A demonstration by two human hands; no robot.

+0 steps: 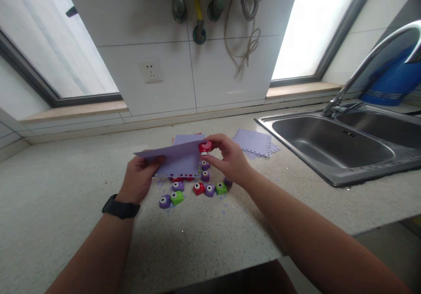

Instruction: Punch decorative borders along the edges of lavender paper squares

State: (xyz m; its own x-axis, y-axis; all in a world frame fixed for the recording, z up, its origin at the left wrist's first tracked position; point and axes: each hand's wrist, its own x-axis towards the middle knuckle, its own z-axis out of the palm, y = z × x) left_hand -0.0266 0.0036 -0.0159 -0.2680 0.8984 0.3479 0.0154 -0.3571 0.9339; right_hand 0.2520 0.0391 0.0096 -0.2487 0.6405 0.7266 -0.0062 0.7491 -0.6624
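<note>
Between the thumb and fingers of my left hand [140, 175] is a purple paper sheet [180, 159], raised above the counter, with small punched shapes along its near edge. My right hand [226, 156] pinches a red craft punch [205, 147] at the sheet's right edge. Below the paper lie several small punches, among them a red one [198, 188], a green one [221, 188] and a purple one [165, 201]. Another purple sheet [189, 139] shows behind the held one.
Purple sheets with punched edges [253, 141] are stacked to the right, beside the steel sink [329, 147] and its faucet [355, 66]. Small paper bits are scattered on the speckled counter [184, 250]. A tiled wall with pipes stands behind.
</note>
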